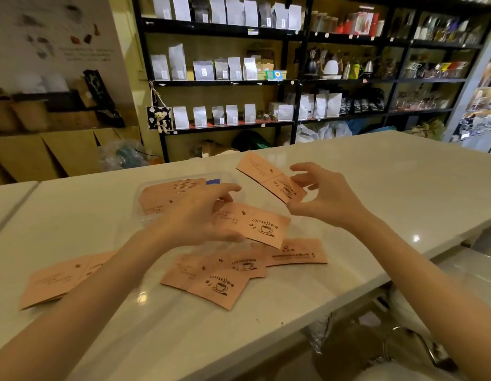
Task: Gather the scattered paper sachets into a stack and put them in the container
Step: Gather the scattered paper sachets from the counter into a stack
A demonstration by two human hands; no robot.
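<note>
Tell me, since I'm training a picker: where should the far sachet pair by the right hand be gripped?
Probably at its near right corner, coming from the right. The far sachet pair lies flat on the counter, and that corner sits just before the right hand's open fingers, so a pinch grip there seems easiest.

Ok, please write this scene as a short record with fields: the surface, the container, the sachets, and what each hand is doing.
surface: white counter
container: clear plastic tub at the far left of the counter, sachets already inside
held sachet: coffee-cup print, pinched by the left hand, lifted off the counter
far sachets: pair lying beyond the hands
near sachets: overlapping group in front of the person, one more to its right
left pile: sachets partly under the left forearm
right hand: open, fingers curled, reaching at the far pair
</note>
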